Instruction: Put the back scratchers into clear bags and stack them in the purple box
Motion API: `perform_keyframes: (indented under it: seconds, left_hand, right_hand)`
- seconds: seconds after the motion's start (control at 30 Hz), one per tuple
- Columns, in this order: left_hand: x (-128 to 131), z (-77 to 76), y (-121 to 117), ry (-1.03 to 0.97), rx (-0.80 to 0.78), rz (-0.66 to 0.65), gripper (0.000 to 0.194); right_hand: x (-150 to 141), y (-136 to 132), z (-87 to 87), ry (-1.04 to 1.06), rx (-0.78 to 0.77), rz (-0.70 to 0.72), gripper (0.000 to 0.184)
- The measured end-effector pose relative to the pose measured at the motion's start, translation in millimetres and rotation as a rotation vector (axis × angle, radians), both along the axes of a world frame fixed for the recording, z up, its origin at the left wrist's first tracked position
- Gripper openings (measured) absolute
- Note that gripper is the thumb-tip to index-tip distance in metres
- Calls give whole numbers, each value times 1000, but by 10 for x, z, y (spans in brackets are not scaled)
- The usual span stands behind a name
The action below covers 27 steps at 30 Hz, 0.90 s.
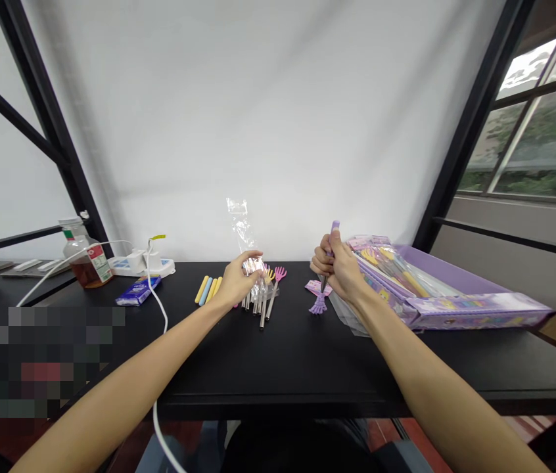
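My left hand (238,279) rests on a bunch of metal-stemmed sticks with small coloured hand-shaped ends (264,299), its fingers curled on a clear plastic sleeve (243,230) that stands up from them. My right hand (340,269) is closed round a purple stick (333,231) held upright, its purple hand-shaped end (317,305) touching the black table (282,355). Yellow and blue handle pieces (208,289) lie just left of my left hand.
A purple display box (455,299) of packaged sticks lies at the right. At the left are a white power strip with a cable (142,264), a bottle of brown liquid (85,263) and a blue packet (137,291). A wall stands behind.
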<state>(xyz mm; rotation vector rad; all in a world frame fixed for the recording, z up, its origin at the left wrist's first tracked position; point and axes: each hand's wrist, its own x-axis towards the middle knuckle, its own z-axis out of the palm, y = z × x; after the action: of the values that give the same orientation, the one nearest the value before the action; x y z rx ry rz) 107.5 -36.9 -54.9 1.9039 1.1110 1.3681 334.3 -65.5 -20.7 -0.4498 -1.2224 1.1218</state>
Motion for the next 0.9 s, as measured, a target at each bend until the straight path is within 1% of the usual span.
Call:
perform_keyframes:
  seconds: [0.17,0.27,0.33,0.4,0.47,0.53,0.6,0.7,0.8,0.9]
  left_hand:
    - [-7,-19,7,44,-5,15,44]
    - [-13,-24,7,55,-19,0,44]
    - [-12,-12,-8,45,-36,-31,47]
    - [-7,2,-26,38,-34,-66,55]
    - [-2,7,-38,45,3,-82,61]
    - [3,-3,-40,50,54,-81,63]
    - [5,-20,-39,47,70,-85,61]
    - [7,-31,-50,49,28,-92,53]
    - [10,-8,-84,49,35,-71,43]
    - [11,33,-128,72,30,-27,37]
  right_hand:
    - [-37,-13,-10,-11,0,21,56]
    - [-22,-20,8,4,-6,21,55]
    - [14,-11,28,35,-4,-25,55]
    - [66,4,46,61,3,-124,54]
    - [120,17,55,57,-15,-203,53]
    - [161,22,55,36,-54,-216,52]
    - [179,19,51,27,-70,-219,50]
    - [166,5,45,31,-36,-234,45]
    - [137,-6,34,18,8,-187,43]
    - [112,-6,9,-35,50,-192,39]
